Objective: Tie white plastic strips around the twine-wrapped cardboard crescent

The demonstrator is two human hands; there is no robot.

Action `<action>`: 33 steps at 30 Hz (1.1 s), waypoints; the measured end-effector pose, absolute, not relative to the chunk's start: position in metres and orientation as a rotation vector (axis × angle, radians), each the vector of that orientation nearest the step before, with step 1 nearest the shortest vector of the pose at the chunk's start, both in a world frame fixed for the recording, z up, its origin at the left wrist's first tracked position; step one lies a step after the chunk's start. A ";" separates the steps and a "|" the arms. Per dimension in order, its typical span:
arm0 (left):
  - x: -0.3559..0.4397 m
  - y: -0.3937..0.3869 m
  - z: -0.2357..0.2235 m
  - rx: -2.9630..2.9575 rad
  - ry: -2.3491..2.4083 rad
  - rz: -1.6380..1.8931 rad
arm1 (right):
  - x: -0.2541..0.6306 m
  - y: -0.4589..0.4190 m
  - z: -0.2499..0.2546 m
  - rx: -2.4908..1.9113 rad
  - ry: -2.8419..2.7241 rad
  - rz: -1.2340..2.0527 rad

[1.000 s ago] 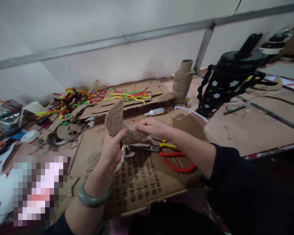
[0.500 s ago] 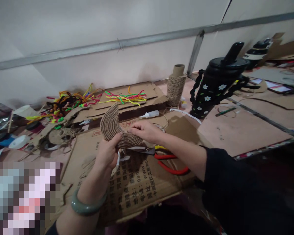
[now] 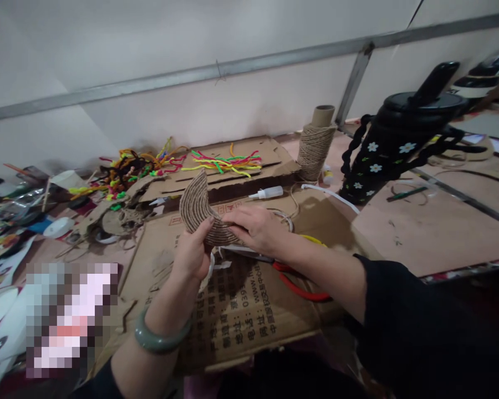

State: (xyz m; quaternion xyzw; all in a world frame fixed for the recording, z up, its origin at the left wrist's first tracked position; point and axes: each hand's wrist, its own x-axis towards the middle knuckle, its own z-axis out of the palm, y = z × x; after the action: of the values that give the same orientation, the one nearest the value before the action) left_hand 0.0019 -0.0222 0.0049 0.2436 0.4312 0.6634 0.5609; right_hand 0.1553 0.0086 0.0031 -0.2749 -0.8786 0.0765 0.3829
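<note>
A crescent-shaped piece covered in rows of jute twine [image 3: 195, 202] is held up over a flat cardboard sheet [image 3: 149, 277]. My left hand [image 3: 195, 252] grips its lower left part, thumb on the front face. My right hand [image 3: 253, 224] is closed over the right end of the crescent, fingers at its inner edge and covering that end. Below them, scissors with red and yellow handles [image 3: 301, 285] lie on the cardboard, partly behind my right forearm. A small clear bottle with a pointed tip [image 3: 269, 192] lies just beyond my right hand.
A twine spool [image 3: 316, 147] and a black flowered tumbler [image 3: 382, 160] stand at the back right. Colourful fuzzy stems [image 3: 224, 162] lie on a cardboard piece [image 3: 274, 149]. Craft scraps and a white lid [image 3: 59, 227] crowd the left side.
My right hand has gone from pinching at the crescent's inner edge to lying over its right end. My left hand keeps its grip. The view has shifted slightly left.
</note>
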 end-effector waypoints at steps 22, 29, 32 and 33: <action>0.003 -0.025 0.004 0.637 1.048 1.467 | 0.159 0.011 0.011 -0.769 -2.071 0.600; 0.012 -0.036 0.007 0.767 1.093 1.223 | 0.162 0.022 0.017 -0.912 -1.848 1.133; 0.013 -0.039 0.008 0.774 1.106 1.182 | 0.162 0.021 0.017 -0.923 -1.804 1.170; 0.013 -0.039 0.008 0.777 1.109 1.181 | 0.161 0.020 0.017 -0.920 -1.794 1.169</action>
State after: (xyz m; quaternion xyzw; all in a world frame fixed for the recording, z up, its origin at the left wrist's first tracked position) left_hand 0.0132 -0.0386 0.0075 0.3383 0.4829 0.5142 0.6229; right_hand 0.1610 0.0202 0.0173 -0.3629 -0.7074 0.4608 0.3945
